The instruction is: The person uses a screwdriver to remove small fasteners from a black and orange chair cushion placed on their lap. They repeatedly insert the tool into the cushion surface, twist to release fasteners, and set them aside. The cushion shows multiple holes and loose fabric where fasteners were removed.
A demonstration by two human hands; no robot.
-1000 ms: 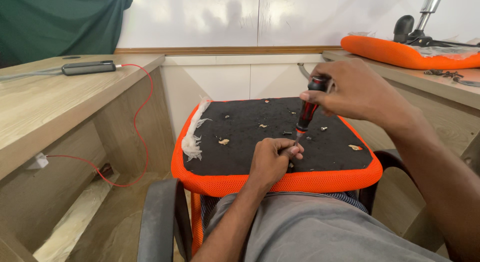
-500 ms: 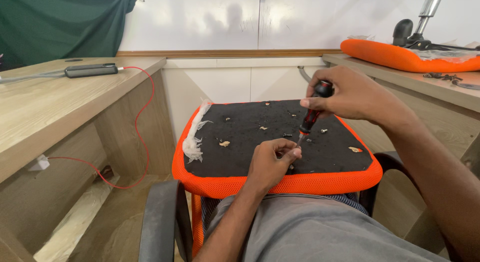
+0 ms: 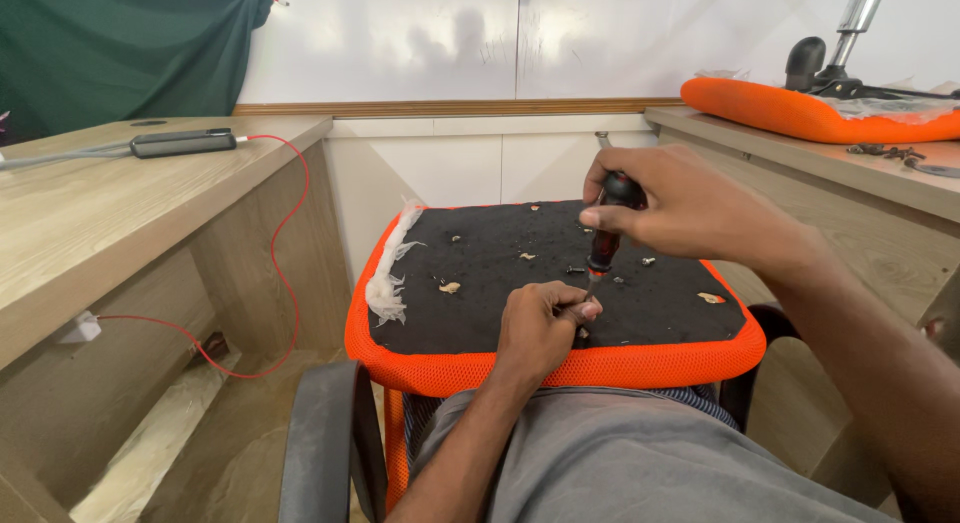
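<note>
Screwdriver [image 3: 607,233] first: your right hand [image 3: 690,208] is wrapped tight around its black-and-red handle, holding it upright over the near right part of the seat cushion [image 3: 500,253], which lies black underside up across your lap. Your left hand [image 3: 540,328] is pinched narrow at the tip, seemingly steadying a small screw (too small to make out). You look to be mid-way through driving or loosening that fastener; the next turn calls for downward pressure and a plumb shaft, so the tip doesn't skip onto the orange edge. Against the earlier frames, both hands sit in nearly the same spot; only the view has shifted slightly.
</note>
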